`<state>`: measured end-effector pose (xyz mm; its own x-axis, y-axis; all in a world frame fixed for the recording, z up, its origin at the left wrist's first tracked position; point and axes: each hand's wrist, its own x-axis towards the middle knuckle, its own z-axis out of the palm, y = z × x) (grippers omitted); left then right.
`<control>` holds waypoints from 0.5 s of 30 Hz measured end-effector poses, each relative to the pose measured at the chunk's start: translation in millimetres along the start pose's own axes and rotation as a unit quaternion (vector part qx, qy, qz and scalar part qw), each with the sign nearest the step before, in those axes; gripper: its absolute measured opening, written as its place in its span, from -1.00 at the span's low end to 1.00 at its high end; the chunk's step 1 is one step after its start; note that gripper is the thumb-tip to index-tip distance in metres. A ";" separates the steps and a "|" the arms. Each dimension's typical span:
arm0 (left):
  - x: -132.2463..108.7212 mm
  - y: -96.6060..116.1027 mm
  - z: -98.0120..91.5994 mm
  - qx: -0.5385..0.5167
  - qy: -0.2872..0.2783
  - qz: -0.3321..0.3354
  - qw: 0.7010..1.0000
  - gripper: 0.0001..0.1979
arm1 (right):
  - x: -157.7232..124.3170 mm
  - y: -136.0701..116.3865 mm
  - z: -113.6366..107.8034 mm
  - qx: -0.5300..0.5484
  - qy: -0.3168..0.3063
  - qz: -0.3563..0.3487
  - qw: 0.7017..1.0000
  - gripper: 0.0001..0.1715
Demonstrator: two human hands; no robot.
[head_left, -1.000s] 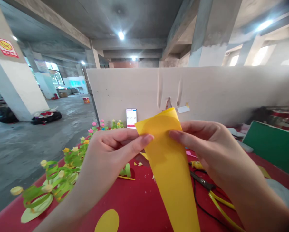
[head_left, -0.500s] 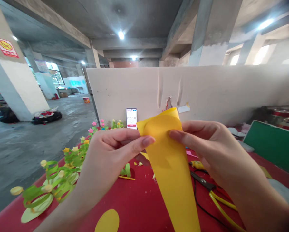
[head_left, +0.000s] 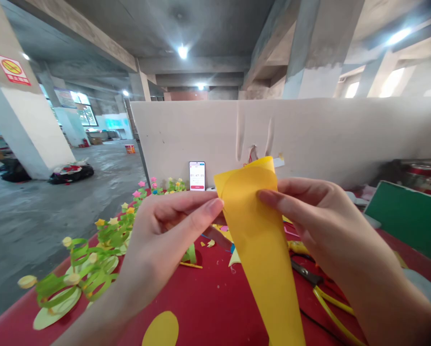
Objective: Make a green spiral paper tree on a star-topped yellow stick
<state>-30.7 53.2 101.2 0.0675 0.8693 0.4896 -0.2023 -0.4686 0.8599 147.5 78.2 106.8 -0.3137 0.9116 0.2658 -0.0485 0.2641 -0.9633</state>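
A long yellow paper strip (head_left: pixel 262 250) hangs upright in front of me, its top end curled or folded over. My right hand (head_left: pixel 305 211) pinches its right side near the top, thumb on the near face and fingers behind. At the left edge, my left hand (head_left: pixel 172 226) is closed, with thumb and forefinger tips on the paper's margin; the fingers behind are partly hidden. Below, a yellow paper oval (head_left: pixel 161 329) lies on the red tabletop (head_left: pixel 208 307). Scissors with yellow handles (head_left: pixel 319 293) lie under my right forearm.
Green paper plants with stars and curls (head_left: pixel 103 245) line the table's left edge. A phone showing a timer (head_left: pixel 197 176) leans against the white panel (head_left: pixel 186 134). Paper scraps (head_left: pixel 211 243) lie mid-table. A green board (head_left: pixel 406 216) stands at the right.
The paper and my right hand have shifted slightly right. My left thumb has slid off the paper's face toward its left edge.
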 end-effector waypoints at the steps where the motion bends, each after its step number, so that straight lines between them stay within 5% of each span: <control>1: 0.0 -0.2 -0.1 -0.002 -0.001 -0.002 1.000 -0.86 | -0.1 -0.1 0.2 -0.002 0.000 -0.002 1.000 -0.85; 15: 1.8 2.9 -1.9 -0.002 -0.046 0.019 0.999 -0.81 | 0.9 -3.7 2.4 -0.002 -0.022 0.032 0.999 -0.90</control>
<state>-33.0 53.7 104.4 0.1489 0.8328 0.5332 -0.2102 -0.5002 0.8400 145.1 77.4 110.4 -0.3575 0.9120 0.2010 -0.0234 0.2064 -0.9782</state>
